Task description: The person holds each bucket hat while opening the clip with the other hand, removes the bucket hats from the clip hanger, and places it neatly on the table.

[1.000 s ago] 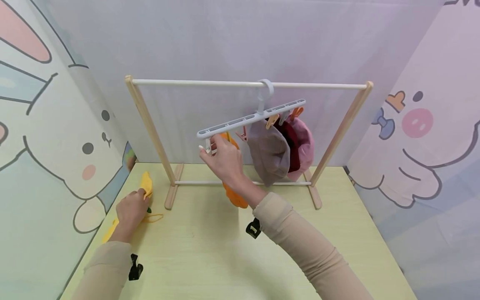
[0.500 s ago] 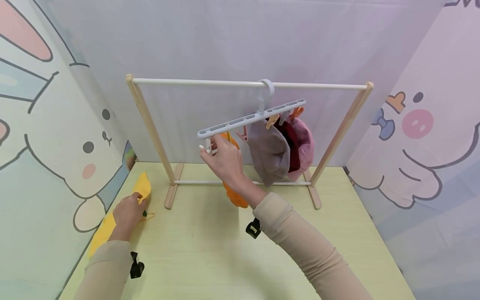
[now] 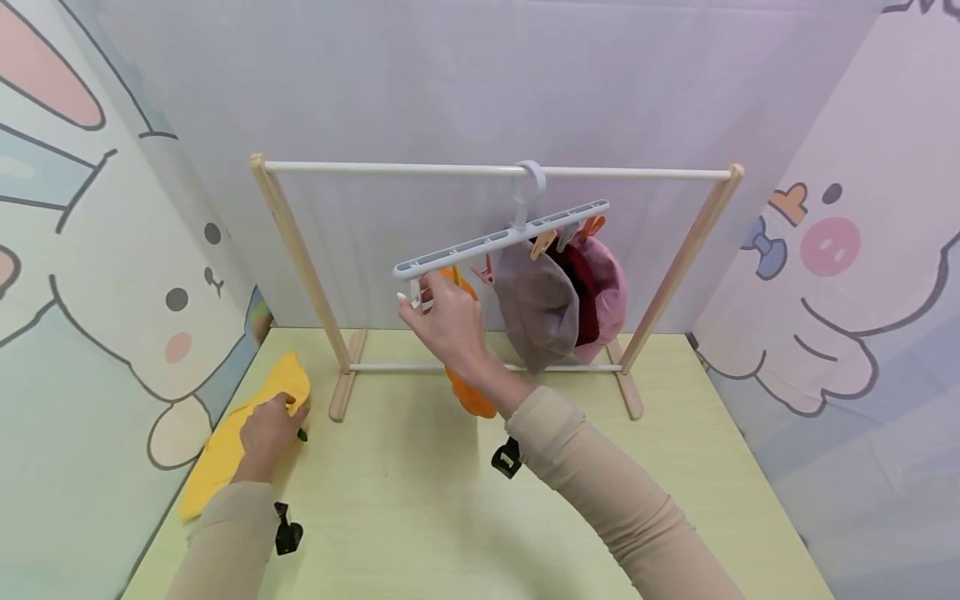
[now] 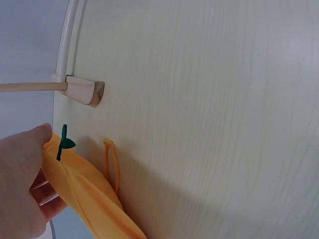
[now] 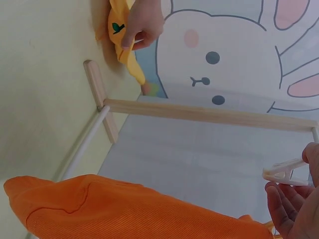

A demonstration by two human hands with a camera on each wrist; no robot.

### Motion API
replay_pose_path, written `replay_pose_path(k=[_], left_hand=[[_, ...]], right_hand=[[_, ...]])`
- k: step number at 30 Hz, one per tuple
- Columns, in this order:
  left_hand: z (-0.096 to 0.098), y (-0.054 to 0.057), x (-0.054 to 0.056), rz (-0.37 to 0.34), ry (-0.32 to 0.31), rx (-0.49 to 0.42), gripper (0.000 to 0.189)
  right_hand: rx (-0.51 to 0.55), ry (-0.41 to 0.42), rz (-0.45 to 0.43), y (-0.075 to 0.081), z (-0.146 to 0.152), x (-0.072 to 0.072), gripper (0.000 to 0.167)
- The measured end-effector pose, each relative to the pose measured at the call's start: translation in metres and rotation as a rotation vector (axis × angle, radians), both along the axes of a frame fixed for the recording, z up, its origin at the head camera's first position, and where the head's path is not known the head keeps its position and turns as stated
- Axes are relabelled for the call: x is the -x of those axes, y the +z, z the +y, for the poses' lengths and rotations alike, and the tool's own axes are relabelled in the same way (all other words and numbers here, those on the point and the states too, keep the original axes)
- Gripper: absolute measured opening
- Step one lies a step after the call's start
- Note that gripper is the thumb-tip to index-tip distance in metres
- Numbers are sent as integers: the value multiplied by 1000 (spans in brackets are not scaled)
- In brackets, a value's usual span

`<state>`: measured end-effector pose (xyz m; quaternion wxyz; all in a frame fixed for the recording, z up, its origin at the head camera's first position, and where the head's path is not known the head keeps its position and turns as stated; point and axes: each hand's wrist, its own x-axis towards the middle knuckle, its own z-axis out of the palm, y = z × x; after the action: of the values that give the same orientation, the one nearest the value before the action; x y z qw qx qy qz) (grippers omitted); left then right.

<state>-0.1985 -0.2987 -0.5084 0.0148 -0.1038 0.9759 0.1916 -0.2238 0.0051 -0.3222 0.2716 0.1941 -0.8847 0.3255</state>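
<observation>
My left hand (image 3: pixel 272 425) pinches the edge of a yellow cloth hat (image 3: pixel 225 454) at the table's left side. In the left wrist view the hat shows a green stem and leaf (image 4: pixel 65 143) and a thin cord (image 4: pixel 111 164). My right hand (image 3: pixel 450 321) pinches a white clothespin (image 5: pixel 284 173) under the low left end of the pale blue hanger (image 3: pixel 480 244). Close behind that hand hangs an orange cloth hat (image 5: pixel 134 209), partly hidden by it in the head view. Further right, a greyish-mauve hat (image 3: pixel 534 304), a dark red one (image 3: pixel 583 292) and a pink one (image 3: pixel 609 283) hang from clips.
The tilted hanger hooks over the white top rod (image 3: pixel 390 168) of a wooden-legged rack (image 3: pixel 303 258). A pink clothespin (image 3: pixel 483 268) hangs between the orange and mauve hats. Printed cartoon curtains (image 3: pixel 142 275) enclose the pale table (image 3: pixel 420 517).
My left hand lifted slightly leftward, then came back right and lower, still gripping the yellow hat, which now lies more spread out. The right hand has stayed at the white clothespin.
</observation>
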Motion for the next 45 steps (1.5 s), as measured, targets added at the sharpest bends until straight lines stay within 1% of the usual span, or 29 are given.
replay_pose_path(k=[5,9,14,18,23,27,31,39,45], left_hand=[[3,-5,-1,-18,1,-19,45],[5,-8,-2,-42,-18,-30,46],[8,-13,-2,-82,-32,-27,45],[10,-14,-3,-96,-44,-27,46],[12,-15,-5,-101,-74,-28,45],[13,-18,-6,-102,-93,-23,39],[14,-21,-7,-120,-105,-6,35],[15,-25,-9,-121,-132,18,33],[15,-27,-11,-113,-150,24,34]], right_hand=[[1,4,7,0,1,1,26],[2,6,7,0,1,0,26],[0,3,-21,1,1,0,26],[-6,0,-22,2,0,0,26],[-11,-5,-5,2,-1,0,27],[-14,-8,-7,2,-1,0,27],[-13,-6,-11,3,-2,0,26],[-2,0,10,5,-3,-2,26],[-6,-10,6,7,-5,-3,27]])
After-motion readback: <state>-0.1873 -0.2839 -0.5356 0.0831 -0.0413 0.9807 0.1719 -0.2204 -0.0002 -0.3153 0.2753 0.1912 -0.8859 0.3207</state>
